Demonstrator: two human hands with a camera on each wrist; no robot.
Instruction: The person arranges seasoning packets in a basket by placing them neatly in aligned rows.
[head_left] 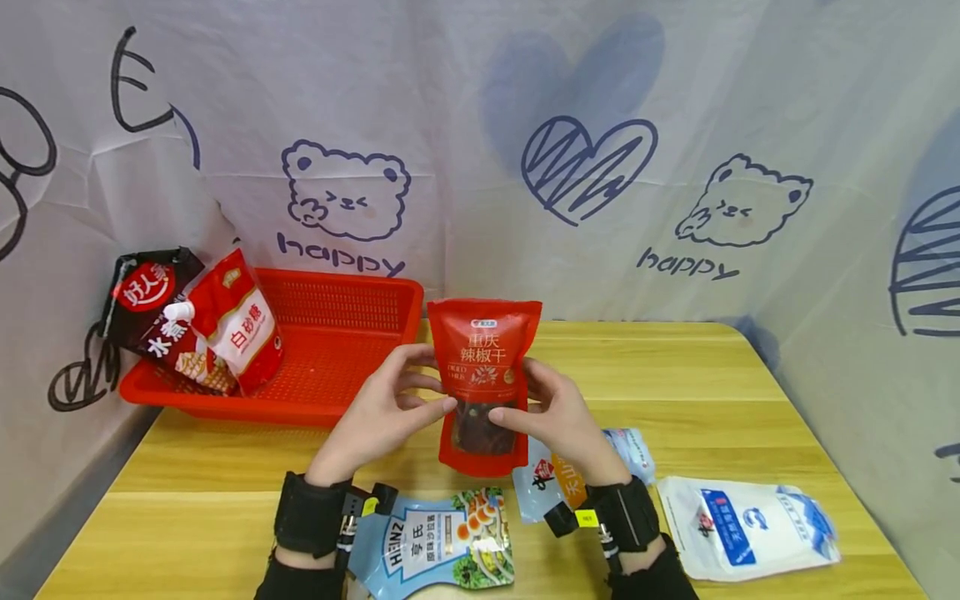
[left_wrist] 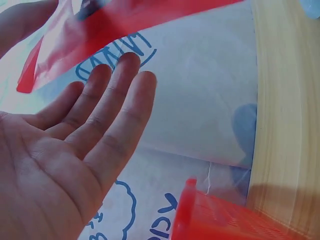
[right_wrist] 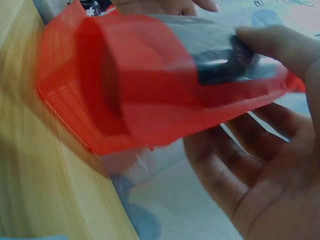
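An upright red pouch of dried chilies (head_left: pixel 484 375), with a clear window low on its front, is held up over the table in the head view. My right hand (head_left: pixel 557 415) grips its right side, thumb on the front by the window and fingers behind, as the right wrist view also shows. At the pouch's left edge is my left hand (head_left: pixel 386 410), its thumb tip right beside the window. In the left wrist view the fingers (left_wrist: pixel 112 107) of that hand are extended and spread below the red pouch (left_wrist: pixel 165 19).
A red plastic basket (head_left: pixel 341 287) at the back left holds a black-and-red packet (head_left: pixel 142 312) and a spouted sugar pouch (head_left: pixel 243 329). On the wooden table (head_left: pixel 645 354) lie a Heinz salad dressing pouch (head_left: pixel 435 542), a blue-and-orange pouch (head_left: pixel 536 479) under the right forearm, and a white-and-blue bag (head_left: pixel 750 529).
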